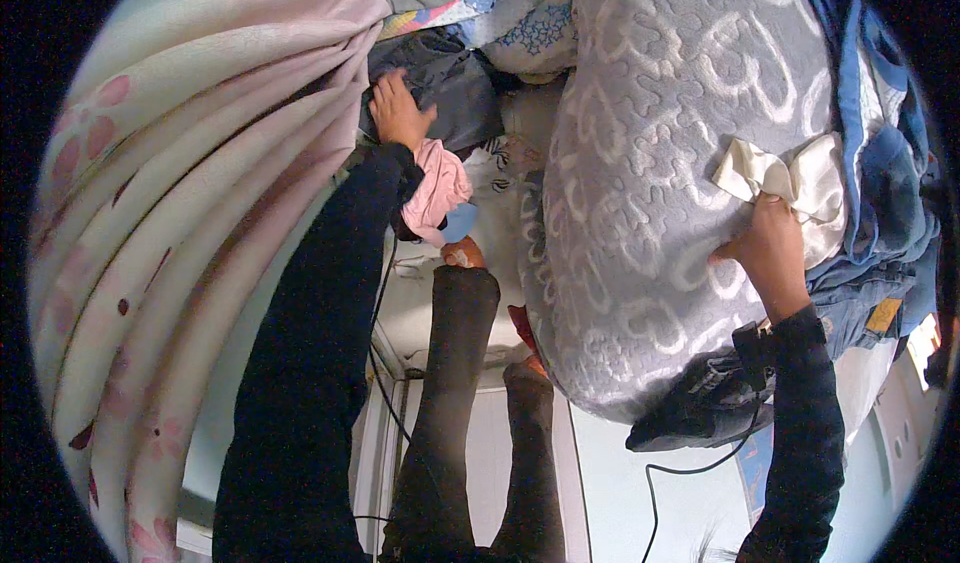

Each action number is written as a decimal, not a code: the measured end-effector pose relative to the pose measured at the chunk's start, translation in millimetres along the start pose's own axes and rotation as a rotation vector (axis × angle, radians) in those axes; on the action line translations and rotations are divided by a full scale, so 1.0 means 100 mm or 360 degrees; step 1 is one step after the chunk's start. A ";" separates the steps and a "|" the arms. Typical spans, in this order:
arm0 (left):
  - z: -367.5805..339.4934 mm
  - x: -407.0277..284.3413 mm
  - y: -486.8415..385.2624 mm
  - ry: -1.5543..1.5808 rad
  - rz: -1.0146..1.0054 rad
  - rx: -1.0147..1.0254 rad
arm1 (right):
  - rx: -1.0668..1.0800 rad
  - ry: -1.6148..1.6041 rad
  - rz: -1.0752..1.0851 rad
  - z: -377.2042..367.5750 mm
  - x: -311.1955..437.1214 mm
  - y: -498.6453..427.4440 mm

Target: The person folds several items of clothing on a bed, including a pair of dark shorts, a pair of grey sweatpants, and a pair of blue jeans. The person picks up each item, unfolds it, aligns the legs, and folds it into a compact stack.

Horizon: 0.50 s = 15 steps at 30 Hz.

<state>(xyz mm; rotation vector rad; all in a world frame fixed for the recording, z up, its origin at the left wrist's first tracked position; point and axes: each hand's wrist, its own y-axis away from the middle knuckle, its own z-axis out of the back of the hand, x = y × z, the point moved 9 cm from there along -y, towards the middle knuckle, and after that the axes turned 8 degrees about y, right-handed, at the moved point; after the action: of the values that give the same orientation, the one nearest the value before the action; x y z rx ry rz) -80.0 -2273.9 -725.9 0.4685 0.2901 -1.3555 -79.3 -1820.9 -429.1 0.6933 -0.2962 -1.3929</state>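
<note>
My left hand [400,112] rests on a dark grey garment [457,82], its fingers spread and no fold plainly gripped. A crumpled pink cloth [437,188] lies just below that wrist, with a small blue piece [459,223] at its lower edge. On the right, my right hand [772,255] has a cream satiny cloth [817,173] bunched at its fingers, several of which are hidden; the thumb stands apart. Under this hand lies a grey quilted blanket [645,210] with white heart patterns, heaped high.
A floral curtain [172,210] hangs along the left. Blue garments and jeans [862,293] are piled at the right edge, beside a black garment [697,405]. Folded fabrics [525,30] lie at the back. Black cables [652,503] run from my sleeves, near my legs [457,353].
</note>
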 end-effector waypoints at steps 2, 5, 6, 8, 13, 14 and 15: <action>-0.03 -0.02 -0.24 -0.0025 0.0056 0.0066 | 0.0010 0.0007 -0.0012 -0.02 -0.01 0.00; -0.27 0.00 -0.34 -0.0138 0.0079 0.0210 | 0.0011 -0.0014 -0.0033 -0.03 -0.04 0.00; -0.39 0.04 -0.32 -0.0186 0.0102 0.0267 | 0.0006 -0.0006 -0.0035 -0.03 -0.04 0.00; -0.71 0.08 -0.19 -0.0351 -0.0014 0.0523 | -0.0129 -0.0024 0.0053 0.03 0.00 0.01; -1.05 -0.06 0.66 0.0079 -0.0401 0.0916 | -0.0023 0.0086 -0.0007 -0.04 -0.03 0.01; -0.93 -0.13 0.79 0.0222 -0.0492 0.0898 | -0.0017 0.0065 -0.0031 -0.03 -0.04 0.00; -0.83 -0.16 1.02 0.0326 -0.0495 0.0985 | -0.0048 0.0024 -0.0047 0.00 -0.04 0.00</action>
<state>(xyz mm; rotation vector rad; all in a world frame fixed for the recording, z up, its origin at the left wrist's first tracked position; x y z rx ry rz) 22.2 -2205.9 -775.3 1.1184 0.1047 -1.7012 -80.0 -1816.5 -428.6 0.6852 -0.2536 -1.4168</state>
